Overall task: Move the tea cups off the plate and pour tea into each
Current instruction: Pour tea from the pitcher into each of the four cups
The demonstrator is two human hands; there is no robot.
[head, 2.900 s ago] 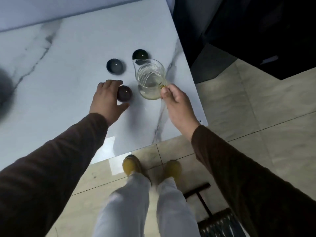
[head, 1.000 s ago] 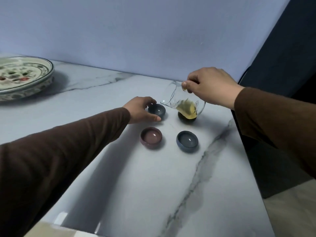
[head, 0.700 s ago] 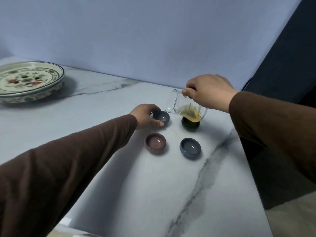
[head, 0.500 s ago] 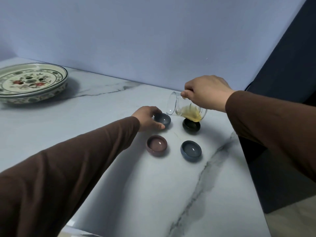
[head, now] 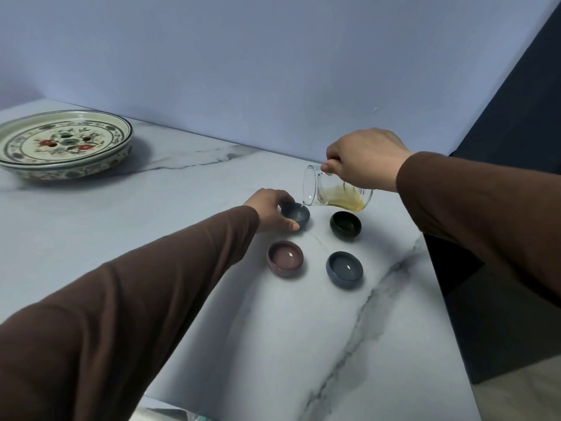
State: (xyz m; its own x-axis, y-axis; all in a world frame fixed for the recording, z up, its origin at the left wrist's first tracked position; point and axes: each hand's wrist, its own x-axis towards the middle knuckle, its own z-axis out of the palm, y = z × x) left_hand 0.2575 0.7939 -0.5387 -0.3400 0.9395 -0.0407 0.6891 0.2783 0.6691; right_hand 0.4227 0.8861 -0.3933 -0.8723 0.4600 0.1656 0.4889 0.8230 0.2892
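Tea poured into far-left cup
Glass pitcher (head: 337, 191) gripped by right hand (head: 364, 161), spout tipped left over blue cup (head: 296, 213) steadied by left hand (head: 268, 212).

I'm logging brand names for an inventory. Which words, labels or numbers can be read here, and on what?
None can be read.
The plate carries only painted flowers and border patterns.
The glass pitcher and the four cups show no marks; any on their undersides are hidden.

Four small tea cups (head: 295, 213) (head: 345, 225) (head: 285, 258) (head: 344, 269), one glass pitcher (head: 337, 192), one patterned plate (head: 63, 144), two hands (head: 271, 212) (head: 364, 161), all over one marble table (head: 151, 208).
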